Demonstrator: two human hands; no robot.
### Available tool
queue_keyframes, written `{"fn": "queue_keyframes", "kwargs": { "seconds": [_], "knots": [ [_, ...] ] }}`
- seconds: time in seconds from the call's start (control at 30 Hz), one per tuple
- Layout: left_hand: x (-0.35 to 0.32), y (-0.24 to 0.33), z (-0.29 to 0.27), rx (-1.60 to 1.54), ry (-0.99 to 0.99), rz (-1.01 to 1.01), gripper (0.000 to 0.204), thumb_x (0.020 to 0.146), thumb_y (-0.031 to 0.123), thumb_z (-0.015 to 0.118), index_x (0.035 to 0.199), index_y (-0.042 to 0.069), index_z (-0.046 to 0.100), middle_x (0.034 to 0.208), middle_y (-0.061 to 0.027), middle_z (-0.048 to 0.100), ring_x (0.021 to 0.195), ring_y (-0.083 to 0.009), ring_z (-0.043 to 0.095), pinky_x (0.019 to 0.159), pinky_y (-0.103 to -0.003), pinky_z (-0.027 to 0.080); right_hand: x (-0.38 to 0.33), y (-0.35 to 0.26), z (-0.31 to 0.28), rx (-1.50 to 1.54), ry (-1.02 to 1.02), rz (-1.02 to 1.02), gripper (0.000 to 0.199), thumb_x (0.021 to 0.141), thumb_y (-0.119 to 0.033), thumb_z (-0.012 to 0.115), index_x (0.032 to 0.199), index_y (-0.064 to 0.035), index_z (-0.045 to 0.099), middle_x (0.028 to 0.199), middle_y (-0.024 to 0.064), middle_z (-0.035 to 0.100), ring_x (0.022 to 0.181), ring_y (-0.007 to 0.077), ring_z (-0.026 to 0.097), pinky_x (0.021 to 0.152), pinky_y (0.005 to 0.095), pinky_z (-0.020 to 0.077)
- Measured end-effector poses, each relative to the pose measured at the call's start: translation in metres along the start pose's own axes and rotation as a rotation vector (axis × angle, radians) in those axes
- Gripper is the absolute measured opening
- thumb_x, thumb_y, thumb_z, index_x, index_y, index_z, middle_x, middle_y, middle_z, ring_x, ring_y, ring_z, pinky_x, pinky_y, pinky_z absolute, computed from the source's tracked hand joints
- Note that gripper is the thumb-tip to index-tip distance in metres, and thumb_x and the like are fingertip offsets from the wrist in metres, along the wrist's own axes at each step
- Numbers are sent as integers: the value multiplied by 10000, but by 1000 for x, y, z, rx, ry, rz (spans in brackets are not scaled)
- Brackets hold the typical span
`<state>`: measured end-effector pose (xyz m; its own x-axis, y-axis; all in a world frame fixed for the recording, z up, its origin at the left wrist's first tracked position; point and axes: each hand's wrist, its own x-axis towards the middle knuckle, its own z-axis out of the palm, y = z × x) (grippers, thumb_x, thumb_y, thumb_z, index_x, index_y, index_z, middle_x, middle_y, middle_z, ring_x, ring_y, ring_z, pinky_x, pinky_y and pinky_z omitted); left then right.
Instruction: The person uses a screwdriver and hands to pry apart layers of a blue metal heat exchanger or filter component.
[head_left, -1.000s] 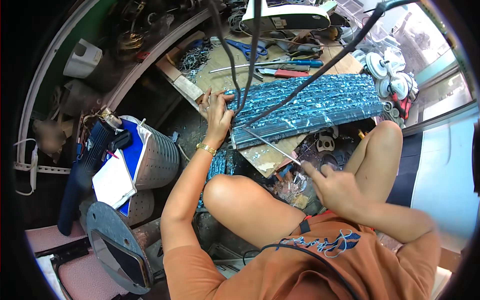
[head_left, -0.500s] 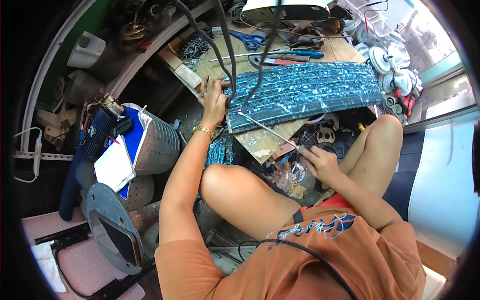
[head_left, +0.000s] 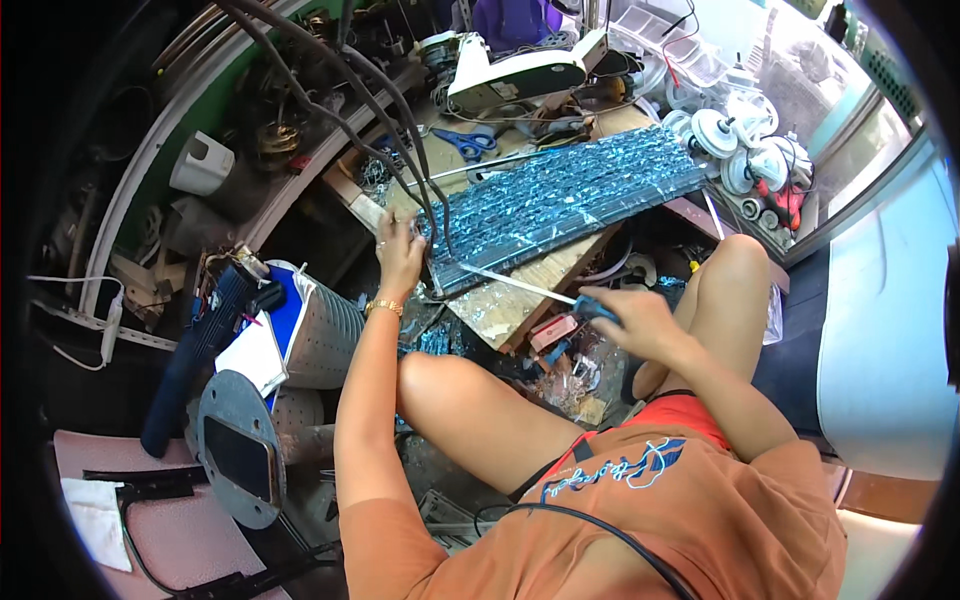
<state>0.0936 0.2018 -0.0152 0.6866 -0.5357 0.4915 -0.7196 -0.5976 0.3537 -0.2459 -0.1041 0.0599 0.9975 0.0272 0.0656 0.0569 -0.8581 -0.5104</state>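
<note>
A long, flat, dark ribbed panel (head_left: 560, 200), covered in shiny blue and silver flakes, lies slanted across a wooden board (head_left: 500, 308). My left hand (head_left: 400, 252) grips its left end, fingers bent at the edge. In my right hand (head_left: 640, 322) is a screwdriver (head_left: 530, 287) with a long metal shaft and a dark blue handle. Its tip touches or nearly touches the panel's near left corner, close to my left fingers. Dark cables (head_left: 395, 120) hang in front of that end and partly cover it.
Blue scissors (head_left: 465, 143) lie behind the panel, near a white device (head_left: 525, 72). White round parts (head_left: 715, 132) are piled at the right by the window. A perforated metal drum (head_left: 325, 335) with papers stands left of my knee. Scraps litter the floor below the board.
The view has shifted, so the bench sits further left and lower. My right hand has moved along the screwdriver, and its blue handle now shows. The tip stays near the panel's left corner.
</note>
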Motion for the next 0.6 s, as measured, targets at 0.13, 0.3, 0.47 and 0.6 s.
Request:
{"fn": "queue_keyframes", "kwargs": {
  "seconds": [0.13, 0.3, 0.47, 0.6],
  "knots": [
    [-4, 47, -41, -346, 426, -124, 349, 878, 154, 705, 1176, 6, 601, 1226, -159, 543, 1183, -302, 503, 1005, -425, 436, 11, 35, -25, -111, 349, 89, 488, 946, -297, 713, 1413, -179, 635, 934, 188, 721, 868, 401, 691, 774, 498, 550],
    [4, 140, -8, -479, 364, -196, 374, 976, 294, 758, 1118, -18, 609, 1036, -110, 570, 965, -249, 568, 892, -378, 474, 126, 71, -5, -294, 519, 41, 525, 940, -273, 731, 1431, -126, 618, 1045, 134, 728, 1000, 350, 646, 820, 436, 543],
    [5, 143, -4, -404, 444, -206, 292, 1054, 266, 667, 1047, -26, 650, 1078, -121, 546, 981, -242, 575, 864, -364, 480, 234, 36, 30, -458, 685, -187, 372, 941, -238, 624, 1281, -114, 708, 1388, 180, 632, 1359, 398, 529, 1098, 596, 407],
    [14, 156, 13, -682, 447, -306, 319, 1099, 304, 609, 974, 10, 626, 853, -21, 562, 825, -161, 596, 757, -311, 485, 281, 9, 71, -333, 452, -261, 455, 1022, -396, 584, 1380, -131, 675, 1559, 220, 510, 1515, 451, 380, 1205, 682, 285]
  ]
}}
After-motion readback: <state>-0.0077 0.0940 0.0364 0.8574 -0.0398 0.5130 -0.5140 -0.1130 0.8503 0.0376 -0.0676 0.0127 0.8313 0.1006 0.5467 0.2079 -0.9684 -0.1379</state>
